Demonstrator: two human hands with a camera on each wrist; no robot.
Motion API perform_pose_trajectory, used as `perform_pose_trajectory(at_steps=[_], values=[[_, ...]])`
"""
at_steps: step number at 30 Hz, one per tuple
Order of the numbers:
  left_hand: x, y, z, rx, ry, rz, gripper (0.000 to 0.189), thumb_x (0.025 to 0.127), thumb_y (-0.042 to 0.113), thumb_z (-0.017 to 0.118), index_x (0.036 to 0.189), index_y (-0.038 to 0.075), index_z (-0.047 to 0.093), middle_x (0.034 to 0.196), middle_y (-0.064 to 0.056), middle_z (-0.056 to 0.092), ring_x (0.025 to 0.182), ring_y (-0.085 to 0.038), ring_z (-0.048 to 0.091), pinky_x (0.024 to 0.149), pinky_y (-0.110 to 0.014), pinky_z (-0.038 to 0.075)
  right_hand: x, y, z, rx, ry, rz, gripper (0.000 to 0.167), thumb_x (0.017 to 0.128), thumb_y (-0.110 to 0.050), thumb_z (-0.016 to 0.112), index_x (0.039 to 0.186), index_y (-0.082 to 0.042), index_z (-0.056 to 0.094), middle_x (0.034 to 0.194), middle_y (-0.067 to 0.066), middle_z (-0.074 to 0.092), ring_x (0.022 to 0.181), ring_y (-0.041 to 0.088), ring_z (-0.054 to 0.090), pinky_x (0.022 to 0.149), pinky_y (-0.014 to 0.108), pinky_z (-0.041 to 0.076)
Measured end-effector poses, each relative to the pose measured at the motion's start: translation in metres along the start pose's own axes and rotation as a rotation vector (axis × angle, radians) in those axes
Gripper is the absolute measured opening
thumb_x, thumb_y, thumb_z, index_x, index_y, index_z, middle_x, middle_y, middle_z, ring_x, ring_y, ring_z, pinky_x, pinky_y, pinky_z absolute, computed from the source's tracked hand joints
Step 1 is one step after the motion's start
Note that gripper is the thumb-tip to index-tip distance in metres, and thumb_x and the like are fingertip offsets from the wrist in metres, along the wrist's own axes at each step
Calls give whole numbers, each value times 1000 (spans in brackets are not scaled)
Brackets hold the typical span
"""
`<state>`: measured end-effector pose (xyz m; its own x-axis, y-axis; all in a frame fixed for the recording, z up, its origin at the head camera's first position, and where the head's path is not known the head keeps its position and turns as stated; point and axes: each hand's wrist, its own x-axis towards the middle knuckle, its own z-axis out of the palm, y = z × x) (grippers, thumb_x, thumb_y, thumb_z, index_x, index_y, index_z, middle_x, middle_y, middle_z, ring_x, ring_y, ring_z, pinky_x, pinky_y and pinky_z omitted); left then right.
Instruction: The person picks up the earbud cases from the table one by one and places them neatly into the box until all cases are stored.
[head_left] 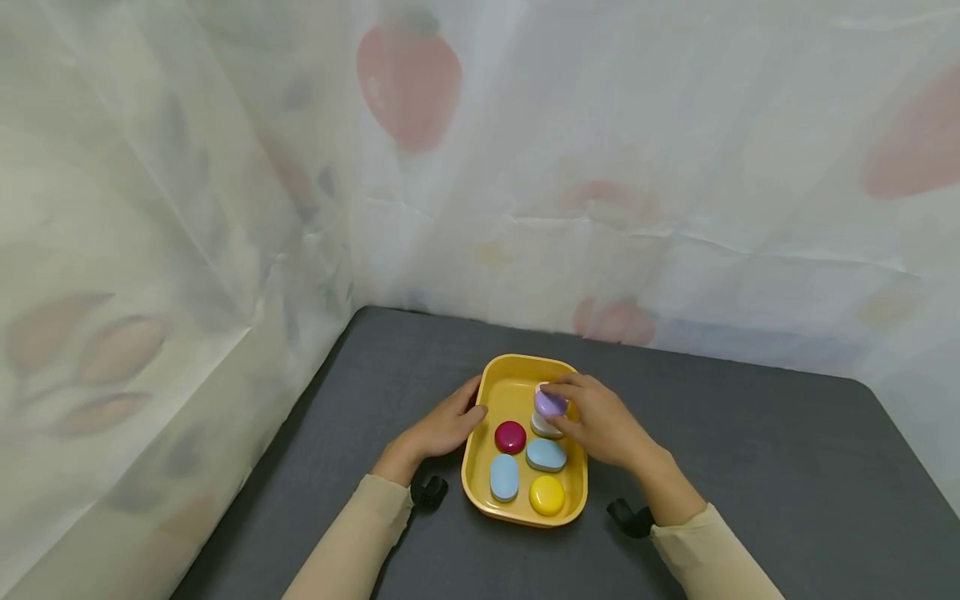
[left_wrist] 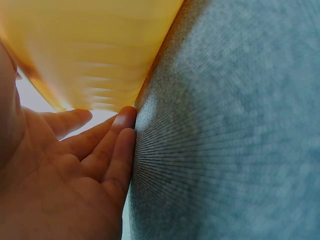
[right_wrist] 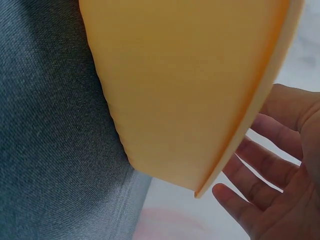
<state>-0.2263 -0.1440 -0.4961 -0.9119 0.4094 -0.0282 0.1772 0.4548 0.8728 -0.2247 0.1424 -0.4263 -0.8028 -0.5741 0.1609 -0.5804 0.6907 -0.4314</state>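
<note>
A yellow rectangular tray (head_left: 495, 375) sits on the dark table. My left hand (head_left: 446, 423) rests against its left side, with the thumb at the rim; in the left wrist view the fingers lie nearly straight by the outer wall. Over the tray's right part, my right hand (head_left: 606, 421) pinches a glossy purple rounded piece (head_left: 551, 405) between thumb and fingers. Directly below it a white piece (head_left: 545, 427) shows, partly covered. Nearby in the tray lie a dark red round piece (head_left: 510, 437), two light blue oblong pieces (head_left: 546, 455) and a yellow round piece (head_left: 547, 495).
The grey-black table (head_left: 750, 467) extends to both sides of the tray. Behind and to the left hangs a pale curtain (head_left: 637, 167) with fruit prints, meeting the table's edges. Black straps (head_left: 431, 494) with small devices are worn on both wrists.
</note>
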Motion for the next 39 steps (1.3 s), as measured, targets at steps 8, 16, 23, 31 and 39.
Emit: perform_pose_trajectory(at_steps=[8,16,23,31,39], values=[[1,-2,1,-2,9,-4,61,111,26,44,167,21,21,169,-6,29,151,-25,37,122,-52,32,4,2,4,6,-16,-29,47,94,-23,78,138,-10,68,139,9,64,124,30,62,106,51,51],[0,1,1,18,24,-12,61,110,25,45,166,19,24,168,-6,31,151,-24,36,124,-50,30,10,4,12,21,-25,-64,43,95,-22,76,136,-9,69,138,10,64,123,29,62,106,50,51],[0,1,1,18,24,-21,62,110,25,46,166,17,23,169,-7,31,152,-26,36,124,-52,29,12,3,17,24,-11,-88,43,95,-22,77,135,-8,69,136,10,64,121,28,63,105,50,52],[0,-1,1,8,21,-11,61,110,24,46,166,18,23,168,-7,33,149,-25,39,123,-51,32,16,1,22,18,-16,-98,44,95,-21,77,136,-8,68,134,9,65,119,27,64,103,48,53],[0,0,1,17,16,-17,60,110,26,45,166,17,25,166,-7,35,147,-25,41,120,-49,35,20,-2,26,0,-28,-98,45,94,-19,78,137,-10,68,137,9,65,125,28,61,108,48,50]])
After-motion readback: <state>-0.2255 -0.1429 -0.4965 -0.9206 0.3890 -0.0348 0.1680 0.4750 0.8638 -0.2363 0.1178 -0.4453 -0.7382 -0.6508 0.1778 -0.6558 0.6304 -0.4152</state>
